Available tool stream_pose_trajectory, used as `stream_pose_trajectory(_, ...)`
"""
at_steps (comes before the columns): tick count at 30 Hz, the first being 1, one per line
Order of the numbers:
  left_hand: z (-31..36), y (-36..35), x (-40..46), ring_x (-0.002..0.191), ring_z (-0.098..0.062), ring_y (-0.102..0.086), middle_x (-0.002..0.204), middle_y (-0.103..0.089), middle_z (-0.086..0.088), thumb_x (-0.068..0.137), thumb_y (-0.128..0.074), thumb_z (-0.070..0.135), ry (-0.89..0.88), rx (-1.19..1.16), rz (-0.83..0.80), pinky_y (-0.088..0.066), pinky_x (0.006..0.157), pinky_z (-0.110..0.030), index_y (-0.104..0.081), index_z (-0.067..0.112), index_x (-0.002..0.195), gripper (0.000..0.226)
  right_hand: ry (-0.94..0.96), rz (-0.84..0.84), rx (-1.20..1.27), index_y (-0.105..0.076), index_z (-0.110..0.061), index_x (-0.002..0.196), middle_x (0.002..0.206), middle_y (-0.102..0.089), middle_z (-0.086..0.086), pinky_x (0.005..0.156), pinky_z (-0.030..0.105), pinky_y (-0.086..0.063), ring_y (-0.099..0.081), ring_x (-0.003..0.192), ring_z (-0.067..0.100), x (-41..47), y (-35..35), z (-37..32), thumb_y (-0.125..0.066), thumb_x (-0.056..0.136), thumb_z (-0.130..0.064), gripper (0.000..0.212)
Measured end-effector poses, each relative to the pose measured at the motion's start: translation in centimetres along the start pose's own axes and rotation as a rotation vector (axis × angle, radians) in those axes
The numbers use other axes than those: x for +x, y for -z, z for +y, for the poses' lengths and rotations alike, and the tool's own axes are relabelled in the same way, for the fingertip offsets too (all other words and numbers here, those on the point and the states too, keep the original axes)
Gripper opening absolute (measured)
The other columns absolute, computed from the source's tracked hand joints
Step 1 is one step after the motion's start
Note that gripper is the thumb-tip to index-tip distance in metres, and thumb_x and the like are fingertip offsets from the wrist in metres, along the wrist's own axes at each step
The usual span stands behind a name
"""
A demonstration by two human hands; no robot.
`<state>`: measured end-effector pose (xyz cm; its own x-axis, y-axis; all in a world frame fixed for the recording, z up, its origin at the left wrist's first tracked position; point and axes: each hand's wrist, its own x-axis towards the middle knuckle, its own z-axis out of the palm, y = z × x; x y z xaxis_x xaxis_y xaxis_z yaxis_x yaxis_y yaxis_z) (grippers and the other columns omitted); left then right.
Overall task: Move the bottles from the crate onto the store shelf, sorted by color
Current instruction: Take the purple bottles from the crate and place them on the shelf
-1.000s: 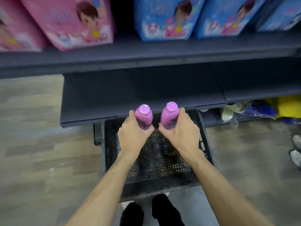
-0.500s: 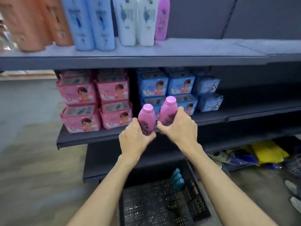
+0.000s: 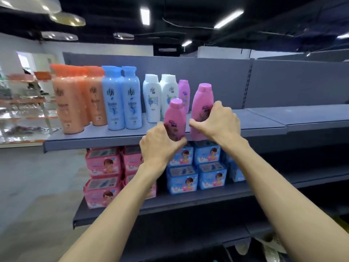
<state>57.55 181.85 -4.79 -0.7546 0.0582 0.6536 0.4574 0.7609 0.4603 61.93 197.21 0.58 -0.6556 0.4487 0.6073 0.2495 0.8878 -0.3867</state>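
Pink in hand: my left hand (image 3: 160,143) grips one pink bottle (image 3: 175,118); my right hand (image 3: 220,121) grips a second pink bottle (image 3: 201,110), both at the front edge of the top shelf (image 3: 264,122).
Already shelved: orange bottles (image 3: 75,99), blue bottles (image 3: 121,99), white bottles (image 3: 160,95), then one lone pink bottle (image 3: 184,94) at the row's right end.
Left: I judge both pinks go beside that lone pink bottle.
Crate: out of view, so I cannot tell what remains.

Two bottles (image 3: 174,120) sit in front of the top shelf (image 3: 264,123) edge; the shelved bottle row (image 3: 120,99) runs off left, with boxes (image 3: 196,173) stacked on the shelf below.
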Motion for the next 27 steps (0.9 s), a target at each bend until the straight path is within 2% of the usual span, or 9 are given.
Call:
stream_pose_trajectory(3, 1.6, -0.9, 2.0, 0.081, -0.030, -0.064, 0.081, -0.067, -0.003, 0.063, -0.067, 0.063, 0.006, 0.002, 0.025, -0.044, 0.064, -0.034, -0.060, 0.015, 0.087, 0.054, 0.022, -0.007, -0.005, -0.047, -0.012, 0.094, 0.083, -0.057, 0.002, 0.066, 0.034, -0.042, -0.058, 0.079, 0.030, 2.5, 0.3, 0.8, -0.068, 0.065, -0.066, 0.064)
stream_pose_trajectory(7, 4.1, -3.1, 4.5, 0.079, -0.028, -0.063, 0.080, -0.066, -0.001, 0.064, -0.067, 0.062, 0.020, 0.020, 0.034, -0.039, 0.062, -0.030, -0.061, 0.015, 0.088, 0.053, 0.043, -0.028, -0.007, -0.048, -0.013, 0.094, 0.081, -0.056, 0.001, 0.065, 0.033, -0.041, -0.052, 0.072, 0.028, 5.8, 0.0, 2.7, -0.069, 0.065, -0.066, 0.064)
stream_pose_trajectory(13, 6.8, -8.6, 8.0, 0.082, -0.029, -0.063, 0.078, -0.061, 0.000, 0.066, -0.068, 0.063, 0.116, 0.046, -0.011, -0.038, 0.063, -0.030, -0.062, 0.015, 0.090, 0.054, 0.054, -0.082, -0.014, -0.048, -0.013, 0.093, 0.080, -0.057, 0.000, 0.063, 0.032, -0.042, -0.054, 0.072, 0.027, 10.8, -1.8, 6.8, -0.068, 0.066, -0.065, 0.062)
stream_pose_trajectory(18, 8.0, -13.4, 10.6, 0.089, -0.030, -0.060, 0.092, -0.061, -0.005, 0.071, -0.069, 0.058, 0.155, 0.018, -0.005, -0.041, 0.067, -0.032, -0.057, 0.010, 0.098, 0.056, 0.068, -0.132, -0.034, -0.046, -0.013, 0.094, 0.083, -0.055, 0.001, 0.064, 0.032, -0.040, -0.057, 0.076, 0.029, 14.3, -4.8, 9.9, -0.069, 0.067, -0.062, 0.061)
stream_pose_trajectory(21, 8.4, -15.8, 12.3, 0.092, -0.031, -0.059, 0.097, -0.061, -0.008, 0.073, -0.069, 0.056, 0.181, 0.005, -0.010, -0.037, 0.068, -0.032, -0.054, 0.007, 0.099, 0.057, 0.075, -0.158, -0.010, -0.047, -0.012, 0.096, 0.088, -0.057, 0.003, 0.064, 0.032, -0.041, -0.062, 0.086, 0.031, 16.0, -7.0, 11.2, -0.068, 0.066, -0.064, 0.064)
stream_pose_trajectory(24, 8.6, -18.1, 14.0, 0.094, -0.032, -0.057, 0.100, -0.058, -0.010, 0.076, -0.069, 0.053, 0.208, 0.002, 0.005, -0.035, 0.070, -0.032, -0.050, 0.006, 0.100, 0.056, 0.074, -0.162, 0.034, -0.047, -0.011, 0.097, 0.092, -0.061, 0.005, 0.065, 0.033, -0.043, -0.062, 0.087, 0.031, 17.4, -8.8, 11.9, -0.067, 0.066, -0.066, 0.066)
stream_pose_trajectory(27, 8.4, -20.1, 15.7, 0.101, -0.033, -0.056, 0.107, -0.056, -0.012, 0.079, -0.069, 0.051, 0.239, 0.036, 0.033, -0.041, 0.078, -0.036, -0.048, 0.005, 0.104, 0.057, 0.065, -0.173, 0.083, -0.046, -0.010, 0.098, 0.093, -0.060, 0.005, 0.066, 0.034, -0.045, -0.061, 0.087, 0.032, 18.7, -10.3, 12.2, -0.068, 0.068, -0.066, 0.067)
